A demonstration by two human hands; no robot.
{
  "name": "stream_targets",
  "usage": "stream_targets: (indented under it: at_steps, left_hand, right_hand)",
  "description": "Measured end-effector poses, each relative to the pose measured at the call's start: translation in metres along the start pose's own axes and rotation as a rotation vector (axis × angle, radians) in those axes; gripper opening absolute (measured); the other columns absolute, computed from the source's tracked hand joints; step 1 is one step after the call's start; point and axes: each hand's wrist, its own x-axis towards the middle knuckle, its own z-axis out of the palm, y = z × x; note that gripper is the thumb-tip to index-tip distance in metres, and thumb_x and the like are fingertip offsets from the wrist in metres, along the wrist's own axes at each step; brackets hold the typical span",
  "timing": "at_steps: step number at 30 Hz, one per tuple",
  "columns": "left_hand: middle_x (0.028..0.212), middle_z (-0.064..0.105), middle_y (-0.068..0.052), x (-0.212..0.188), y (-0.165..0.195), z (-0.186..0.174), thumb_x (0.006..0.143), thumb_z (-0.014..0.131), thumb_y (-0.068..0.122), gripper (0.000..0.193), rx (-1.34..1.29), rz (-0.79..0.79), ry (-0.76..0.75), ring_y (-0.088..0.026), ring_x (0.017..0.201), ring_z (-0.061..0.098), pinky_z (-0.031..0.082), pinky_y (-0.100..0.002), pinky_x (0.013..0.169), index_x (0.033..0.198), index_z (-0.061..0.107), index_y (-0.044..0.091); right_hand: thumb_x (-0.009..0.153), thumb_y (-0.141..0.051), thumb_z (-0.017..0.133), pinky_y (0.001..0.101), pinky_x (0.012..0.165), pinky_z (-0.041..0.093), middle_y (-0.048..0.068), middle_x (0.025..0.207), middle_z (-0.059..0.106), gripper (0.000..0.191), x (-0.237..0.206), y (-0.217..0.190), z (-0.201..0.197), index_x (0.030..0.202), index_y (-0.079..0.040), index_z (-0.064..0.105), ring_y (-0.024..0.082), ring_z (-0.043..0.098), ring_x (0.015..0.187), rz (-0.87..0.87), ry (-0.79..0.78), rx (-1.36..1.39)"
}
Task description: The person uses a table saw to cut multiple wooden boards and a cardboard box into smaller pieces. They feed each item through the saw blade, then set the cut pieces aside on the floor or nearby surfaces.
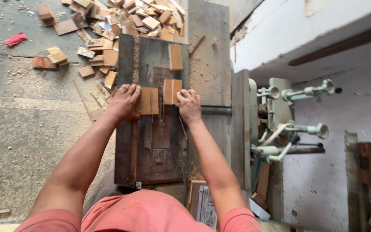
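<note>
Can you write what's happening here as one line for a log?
left hand pressing wood piece | right hand holding second wood piece | saw table | offcut pile behind

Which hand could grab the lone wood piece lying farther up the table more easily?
Probably the right hand. The lone wood piece lies almost straight beyond it, while the left hand sits farther aside, pressing another block.
</note>
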Motion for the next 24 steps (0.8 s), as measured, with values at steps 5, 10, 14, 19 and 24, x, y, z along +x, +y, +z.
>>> stream_targets:
  at_steps: [5, 10, 14, 19, 24]
  left_hand:
    - [0.155, 0.033, -0.021, -0.054, -0.016, 0.014, 0.060, 0.093, 0.048, 0.125, -0.070, 0.019, -0.003, -0.039, 0.147, 0.027, 0.019, -0.043, 0.125, 0.153, 0.025, -0.003]
    - [0.153, 0.039, -0.021, -0.133, 0.004, 0.042, 0.059, 0.092, 0.041, 0.120, -0.239, 0.027, 0.031, -0.040, 0.146, 0.031, 0.023, -0.045, 0.124, 0.151, 0.030, -0.004]
    - [0.156, 0.035, -0.023, -0.157, 0.043, 0.054, 0.061, 0.092, 0.041, 0.119, -0.263, 0.109, 0.017, -0.040, 0.148, 0.029, 0.021, -0.045, 0.125, 0.152, 0.029, -0.004]
    - [0.164, 0.019, -0.023, -0.171, 0.071, 0.064, 0.054, 0.094, 0.048, 0.135, -0.446, 0.091, 0.027, -0.040, 0.151, 0.021, 0.017, -0.047, 0.124, 0.155, 0.020, -0.003]
    - [0.165, 0.017, -0.020, -0.207, 0.045, 0.085, 0.056, 0.095, 0.046, 0.135, -0.387, 0.059, -0.011, -0.038, 0.151, 0.021, 0.021, -0.045, 0.124, 0.157, 0.018, -0.001]
  right_hand:
    - [0.070, -0.026, 0.085, 0.0498, 0.092, 0.044, -0.001, 0.120, 0.066, 0.046, 0.077, 0.019, 0.006, 0.113, -0.017, 0.072, 0.028, 0.056, 0.115, -0.091, 0.037, -0.083]
    - [0.075, -0.023, 0.086, 0.0531, 0.096, 0.044, 0.008, 0.132, 0.066, 0.049, 0.116, 0.030, 0.005, 0.120, -0.010, 0.072, 0.033, 0.056, 0.120, 0.032, -0.010, -0.051]
    - [0.091, -0.009, 0.082, 0.0437, 0.109, 0.050, 0.014, 0.135, 0.068, 0.041, 0.037, 0.006, -0.021, 0.130, -0.004, 0.071, 0.033, 0.062, 0.126, 0.130, 0.242, 0.212]
    - [0.082, -0.003, 0.080, 0.0442, 0.102, 0.053, 0.015, 0.118, 0.074, 0.030, -0.142, -0.084, -0.056, 0.112, -0.002, 0.076, 0.034, 0.068, 0.113, 0.147, 0.197, 0.411]
    - [0.078, -0.016, 0.084, 0.0443, 0.112, 0.044, 0.014, 0.145, 0.059, 0.064, -0.224, -0.138, -0.050, 0.137, -0.002, 0.062, 0.036, 0.052, 0.132, 0.109, -0.098, 0.486]
